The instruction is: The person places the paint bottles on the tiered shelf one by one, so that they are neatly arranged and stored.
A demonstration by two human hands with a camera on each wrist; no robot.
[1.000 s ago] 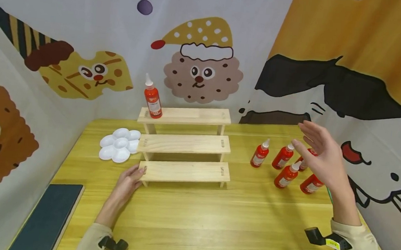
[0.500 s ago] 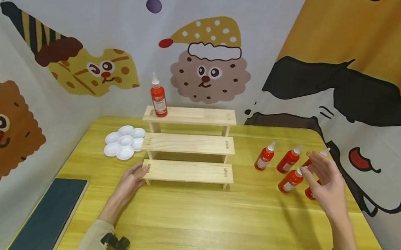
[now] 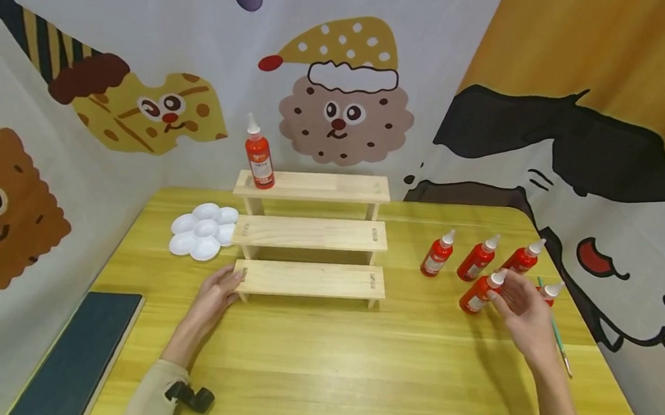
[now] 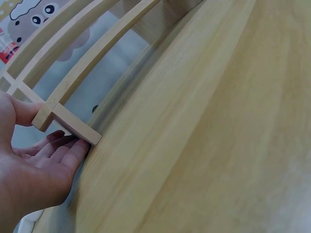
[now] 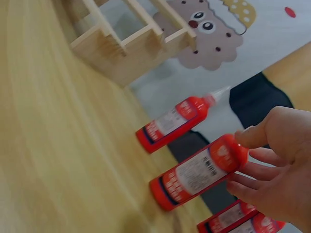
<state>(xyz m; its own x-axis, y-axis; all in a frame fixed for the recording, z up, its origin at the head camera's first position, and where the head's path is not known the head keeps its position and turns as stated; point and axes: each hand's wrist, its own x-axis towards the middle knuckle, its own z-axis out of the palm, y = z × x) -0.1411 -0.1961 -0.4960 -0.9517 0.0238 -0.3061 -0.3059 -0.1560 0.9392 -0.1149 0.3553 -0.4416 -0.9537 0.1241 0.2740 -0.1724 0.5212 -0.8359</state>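
At the left end of the lowest step of a three-step wooden shelf [image 3: 309, 280], my left hand [image 3: 215, 297] holds on, thumb on the top board and fingers by the leg [image 4: 77, 125]. My right hand [image 3: 526, 314] has its thumb and fingers around the upper part of a red squeeze bottle [image 3: 475, 295] with a white pointed nozzle. In the right wrist view this labelled bottle [image 5: 197, 172] stands between thumb and fingers, its nozzle hidden by the hand. Another red bottle [image 3: 260, 161] stands on the top step's left end.
Several similar red bottles stand around the right hand, including one left of it [image 3: 437, 255] and one behind [image 3: 522, 258]. A thin green-handled paintbrush [image 3: 558, 339] lies at the right. A white flower-shaped palette [image 3: 204, 229] and a dark flat board [image 3: 77, 353] are at the left.
My right hand has moved down and left from above the bottles and closed its fingers around the front one. The left hand has stayed on the shelf.
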